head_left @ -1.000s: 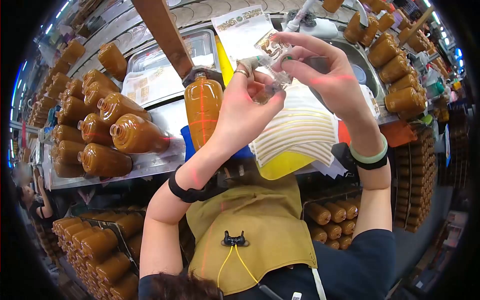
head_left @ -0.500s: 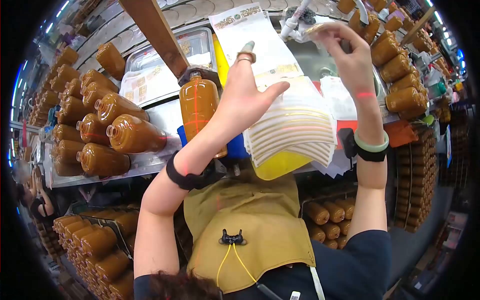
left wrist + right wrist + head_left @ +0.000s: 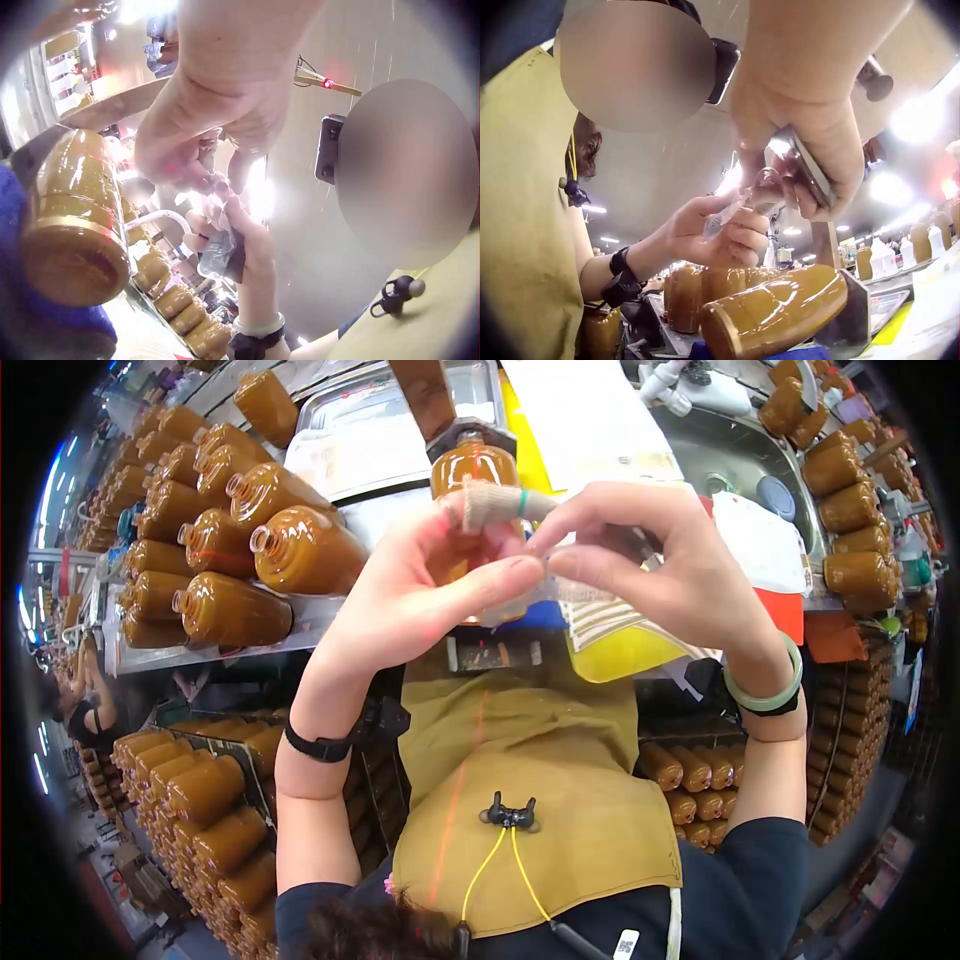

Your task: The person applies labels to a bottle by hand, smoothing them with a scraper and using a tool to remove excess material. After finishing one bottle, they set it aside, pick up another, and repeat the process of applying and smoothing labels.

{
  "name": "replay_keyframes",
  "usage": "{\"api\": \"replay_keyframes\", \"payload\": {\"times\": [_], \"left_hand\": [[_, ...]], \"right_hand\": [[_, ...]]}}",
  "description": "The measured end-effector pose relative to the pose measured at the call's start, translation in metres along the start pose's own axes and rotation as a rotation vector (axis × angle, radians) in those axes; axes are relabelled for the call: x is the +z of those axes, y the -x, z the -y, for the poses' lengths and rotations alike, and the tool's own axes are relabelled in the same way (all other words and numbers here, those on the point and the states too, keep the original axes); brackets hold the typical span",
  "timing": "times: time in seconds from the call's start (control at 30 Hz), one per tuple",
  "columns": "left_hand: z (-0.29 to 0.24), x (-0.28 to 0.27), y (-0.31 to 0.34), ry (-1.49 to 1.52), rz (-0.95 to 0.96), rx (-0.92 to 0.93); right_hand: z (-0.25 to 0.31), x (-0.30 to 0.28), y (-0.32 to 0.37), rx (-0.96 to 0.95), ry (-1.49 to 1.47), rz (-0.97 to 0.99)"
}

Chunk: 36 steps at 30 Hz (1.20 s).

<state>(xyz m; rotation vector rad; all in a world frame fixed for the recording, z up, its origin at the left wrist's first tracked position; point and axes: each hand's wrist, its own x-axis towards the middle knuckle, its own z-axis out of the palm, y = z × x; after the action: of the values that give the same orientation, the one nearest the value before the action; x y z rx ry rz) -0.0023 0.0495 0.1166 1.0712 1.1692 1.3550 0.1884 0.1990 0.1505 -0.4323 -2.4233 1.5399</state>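
In front of the chest both hands meet, fingertips to fingertips. My left hand point(image 3: 420, 585), with a beige cloth sleeve point(image 3: 490, 505) on one finger, pinches a crumpled clear film point(image 3: 724, 217). Opposite it, my right hand point(image 3: 670, 550) has thumb and fingertips at the same film. A flat, shiny-edged scraper point(image 3: 810, 169) is tucked in the right palm. Behind the left hand a glossy brown bottle point(image 3: 475, 465) lies against a bracket, partly hidden by the fingers. A stack of gold-striped white sheets point(image 3: 630, 615) on a yellow board point(image 3: 625, 652) lies below the right hand.
Many brown bottles point(image 3: 310, 550) lie at the left of the bench, more point(image 3: 855, 525) at the right. A metal sink point(image 3: 745, 450) is at back right. A wooden post point(image 3: 425, 395) rises behind the bottle. White paper point(image 3: 590, 420) covers the back middle.
The right hand swung out towards the sink, away from the left, then came back. Both hands are now together and nearer the body. The patterned piece held earlier is out of sight.
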Motion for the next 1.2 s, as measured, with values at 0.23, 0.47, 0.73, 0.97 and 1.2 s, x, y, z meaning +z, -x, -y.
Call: {"api": "replay_keyframes", "payload": {"times": [0.23, 0.47, 0.73, 0.97, 1.2], "left_hand": [[0.017, -0.020, 0.043, 0.012, -0.140, -0.071], [0.054, -0.037, 0.044, -0.191, -0.301, -0.092], [0.082, -0.044, 0.041, -0.031, -0.351, -0.080], [0.090, -0.047, 0.043, 0.219, -0.336, -0.079], [0.094, -0.047, 0.039, 0.263, -0.372, -0.098]], "right_hand": [[-0.026, 0.034, 0.000, 0.158, -0.108, 0.077], [-0.047, 0.054, -0.008, 0.216, 0.049, -0.057], [-0.050, 0.064, -0.014, 0.292, 0.123, -0.110], [-0.077, 0.066, -0.008, 0.364, -0.045, -0.085], [-0.081, 0.068, -0.004, 0.317, -0.185, -0.116]]}}
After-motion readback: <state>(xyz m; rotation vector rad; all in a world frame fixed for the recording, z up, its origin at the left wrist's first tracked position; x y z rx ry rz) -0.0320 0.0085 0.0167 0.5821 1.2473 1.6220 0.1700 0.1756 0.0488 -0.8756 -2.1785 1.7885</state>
